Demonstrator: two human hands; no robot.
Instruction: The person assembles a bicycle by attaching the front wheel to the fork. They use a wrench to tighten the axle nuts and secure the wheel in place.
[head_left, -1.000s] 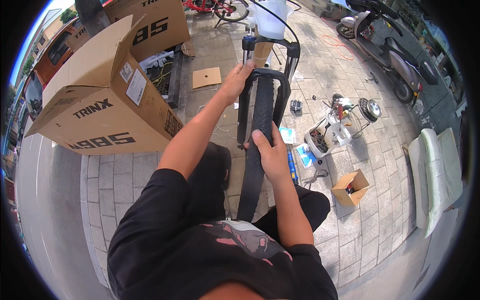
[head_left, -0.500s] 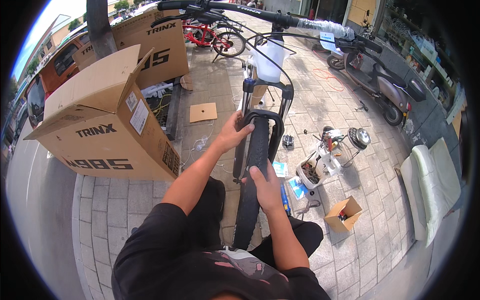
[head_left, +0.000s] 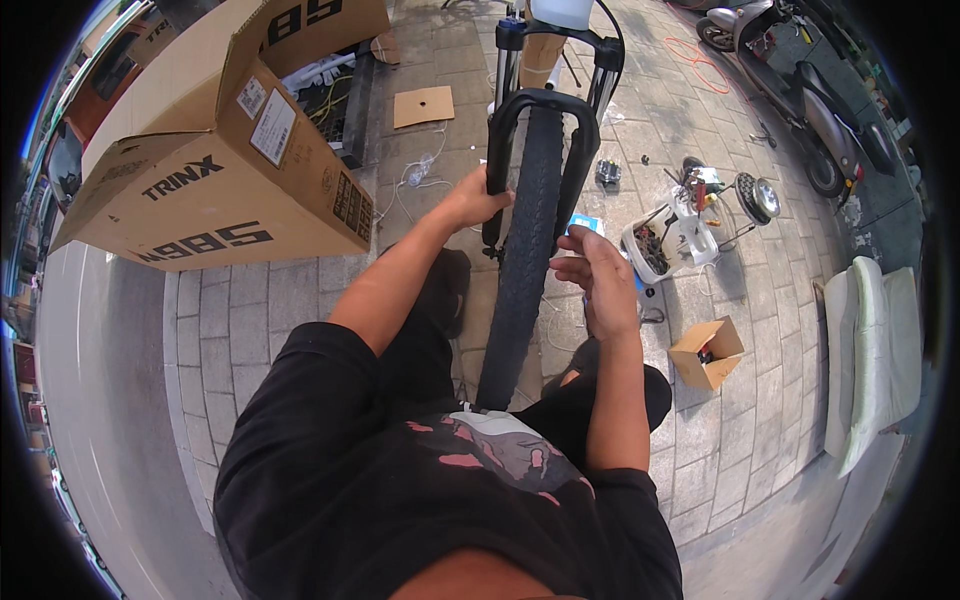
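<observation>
Black bicycle fork (head_left: 548,98) is observed at centre, with the tyre (head_left: 527,235) set between its legs and extending toward the near side. The fork's left leg is gripped by the left hand (head_left: 474,200), fingertips partly hidden. The right hand (head_left: 606,280) is held just right of the tyre, fingers parted and loosely bent. White tub (head_left: 690,240) is noted farther right; small carton (head_left: 708,368), nearer.

Tyre (head_left: 525,260) is black with a knobbly tread pattern; fork (head_left: 576,190) is black too – blue cap (head_left: 510,36). T-shirt (head_left: 380,490) is black, pink-and-grey print. Big carton (head_left: 215,215) is brown with black lettering, small carton (head_left: 706,368) tan. Tub (head_left: 632,252) is white, ground cable (head_left: 690,65) orange – paving (head_left: 740,430) shows a greyish-beige brick pattern.
</observation>
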